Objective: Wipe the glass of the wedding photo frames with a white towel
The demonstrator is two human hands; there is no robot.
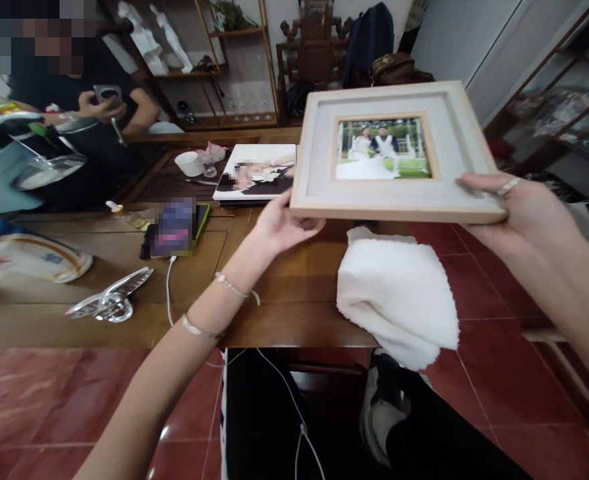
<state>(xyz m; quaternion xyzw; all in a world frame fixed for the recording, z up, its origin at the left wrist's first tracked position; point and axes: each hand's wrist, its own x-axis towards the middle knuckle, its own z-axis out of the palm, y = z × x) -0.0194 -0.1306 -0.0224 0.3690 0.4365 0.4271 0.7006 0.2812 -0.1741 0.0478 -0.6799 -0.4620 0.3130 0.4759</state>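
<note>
My left hand [281, 227] and right hand [517, 210] each grip the picture frame [391, 153], a white cloth [399, 300] hanging beneath it.

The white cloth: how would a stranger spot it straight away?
Find the brown wooden table. Under the picture frame, held by the left hand and right hand, hangs the white cloth: the only soft, fluffy, plain white thing there.

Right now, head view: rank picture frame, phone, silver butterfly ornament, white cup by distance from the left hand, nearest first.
1. picture frame: held by the left hand at its lower left edge.
2. phone: on the table, to the hand's left.
3. white cup: farther back on the table.
4. silver butterfly ornament: far left, front edge.
</note>
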